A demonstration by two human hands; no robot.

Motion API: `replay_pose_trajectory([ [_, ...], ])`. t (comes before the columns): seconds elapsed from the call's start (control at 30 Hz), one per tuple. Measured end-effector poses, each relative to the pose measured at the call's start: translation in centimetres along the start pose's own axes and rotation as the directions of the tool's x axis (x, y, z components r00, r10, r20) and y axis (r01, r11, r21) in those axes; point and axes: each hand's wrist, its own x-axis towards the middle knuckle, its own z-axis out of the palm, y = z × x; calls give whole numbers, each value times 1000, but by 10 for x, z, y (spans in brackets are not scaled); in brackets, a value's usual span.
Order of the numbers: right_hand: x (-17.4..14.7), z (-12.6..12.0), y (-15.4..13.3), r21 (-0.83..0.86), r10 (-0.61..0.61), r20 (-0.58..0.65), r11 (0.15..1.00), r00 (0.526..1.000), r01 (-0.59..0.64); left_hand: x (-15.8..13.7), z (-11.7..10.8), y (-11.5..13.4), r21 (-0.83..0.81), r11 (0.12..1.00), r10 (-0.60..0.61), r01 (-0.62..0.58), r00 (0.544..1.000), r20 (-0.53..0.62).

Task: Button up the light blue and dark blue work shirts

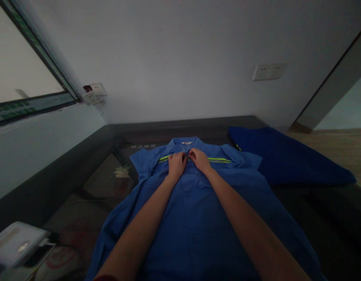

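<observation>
Head view, frame centre: left hand (176,164) & right hand (199,159) pinch the blue cotton work shirt (195,218) placket below collar, fingers together on fabric; looks like top-button step; next needs a firm, aligned push-through.

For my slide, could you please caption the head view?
Both hands, left and right, pinch a blue shirt near its collar.

The light-blue woven-cloth work shirt (195,210), matt but for its shiny yellow-green reflective stripe (218,159), lies on a dark glossy glass-like tabletop (324,218), with a matt dark-blue cloth bundle (286,160) beside its collar and a white smooth plastic box (16,242) near its hem.
</observation>
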Motion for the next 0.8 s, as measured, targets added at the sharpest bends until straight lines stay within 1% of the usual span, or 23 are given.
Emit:
replay_pose_trajectory([
  [0.2,0,-2,-2,-48,8,13,999,1000,-7,1,0,-2,-39,999,-25,25,1000,-3],
  [0.43,-2,-5,-12,-178,-8,61,984,998,19,2,2,-2,-77,997,-21,21,1000,-2],
  [0.6,-2,-10,-15,-247,-17,93,968,996,40,1,1,-2,-75,997,-31,31,1000,0],
  [0.8,-5,-13,-15,-275,-20,107,960,994,49,1,0,0,-55,997,-51,51,999,1],
])
